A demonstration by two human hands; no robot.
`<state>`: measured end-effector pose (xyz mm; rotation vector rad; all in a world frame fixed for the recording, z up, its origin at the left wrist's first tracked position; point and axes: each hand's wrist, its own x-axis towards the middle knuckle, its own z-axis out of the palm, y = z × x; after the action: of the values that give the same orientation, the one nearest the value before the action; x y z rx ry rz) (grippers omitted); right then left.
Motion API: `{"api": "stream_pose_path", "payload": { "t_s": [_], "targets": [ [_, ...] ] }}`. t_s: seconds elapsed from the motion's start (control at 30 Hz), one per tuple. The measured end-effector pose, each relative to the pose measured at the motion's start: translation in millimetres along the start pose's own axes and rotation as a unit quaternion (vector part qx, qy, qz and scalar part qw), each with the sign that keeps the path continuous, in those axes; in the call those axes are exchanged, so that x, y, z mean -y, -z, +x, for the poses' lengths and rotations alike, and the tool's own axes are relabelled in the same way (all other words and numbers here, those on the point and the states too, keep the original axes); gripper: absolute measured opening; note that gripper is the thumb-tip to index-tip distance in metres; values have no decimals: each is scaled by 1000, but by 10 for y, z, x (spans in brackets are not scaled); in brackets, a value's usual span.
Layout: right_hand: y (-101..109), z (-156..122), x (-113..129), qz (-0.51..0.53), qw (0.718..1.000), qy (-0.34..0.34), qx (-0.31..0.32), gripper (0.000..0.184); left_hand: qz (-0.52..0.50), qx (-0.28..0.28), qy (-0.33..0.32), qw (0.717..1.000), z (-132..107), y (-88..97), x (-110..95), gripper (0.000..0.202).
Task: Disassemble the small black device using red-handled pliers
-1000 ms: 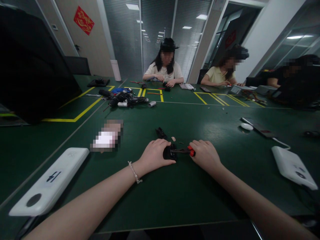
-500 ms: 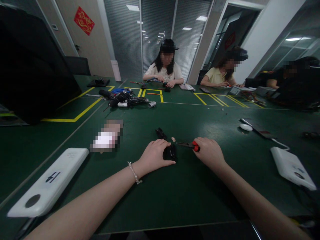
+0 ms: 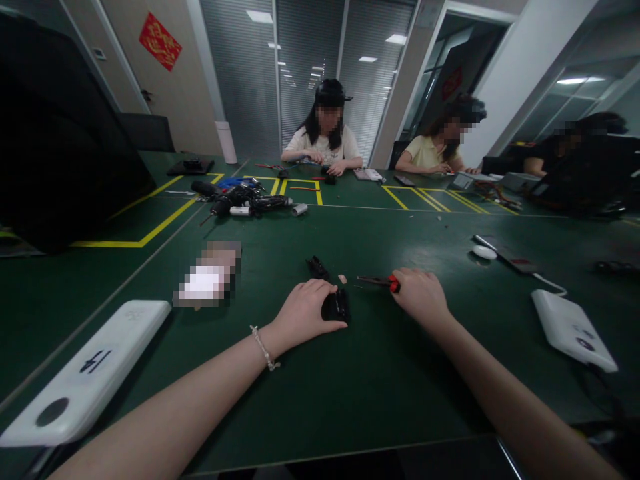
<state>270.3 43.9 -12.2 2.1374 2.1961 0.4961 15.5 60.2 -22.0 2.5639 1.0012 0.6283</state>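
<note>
Between the thumb and fingers of my left hand [image 3: 306,305] is a small black boxy part [image 3: 340,305], held down on the green table [image 3: 380,393]. My right hand [image 3: 423,293] is closed round the red handles of long-nose pliers [image 3: 377,281]. Their dark jaws point left, a short gap from the black part. A small pale piece [image 3: 342,279] lies just beyond my left fingertips. Behind it rests a crumpled-looking black piece [image 3: 317,268], too dark to make out.
White power banks lie at left [image 3: 93,370] and right [image 3: 575,330]. A blurred-out phone-like object [image 3: 207,277] sits left of my hands. Farther back are a heap of black tools and cables [image 3: 245,199] and a white oval object [image 3: 484,253]. Several people sit across the table.
My right hand has drawn the pliers slightly up and away from the black part. My left hand keeps its hold. The whole view has shifted a little.
</note>
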Motion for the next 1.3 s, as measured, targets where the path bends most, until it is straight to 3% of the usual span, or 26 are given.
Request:
{"api": "stream_pose_path", "payload": {
  "t_s": [0.37,0.57,0.77,0.87,1.03,1.1,1.17,1.3],
  "targets": [
    [-3,-6,22,18,1000,-1,-15,15,7,0,-2,1000,0,-7,18,58],
    [-1,21,-23,185,981,-59,-29,19,8,4,3,1000,-8,-5,16,58],
    [9,23,-51,360,925,-112,-38,26,-1,3,5,1000,-19,-8,23,57],
    [20,38,-48,500,854,-140,-21,32,-14,-4,10,1000,-22,14,6,58],
    [57,31,-79,746,629,-206,71,25,-55,-29,43,997,-20,133,-24,58],
    [69,15,-117,797,558,-212,92,23,-64,-48,56,995,-4,214,2,58],
    [86,1,-157,833,503,-208,104,25,-66,-67,66,993,23,306,74,56],
    [147,-8,-184,860,432,-236,135,22,-28,-79,100,991,89,468,371,61]
  ]
}}
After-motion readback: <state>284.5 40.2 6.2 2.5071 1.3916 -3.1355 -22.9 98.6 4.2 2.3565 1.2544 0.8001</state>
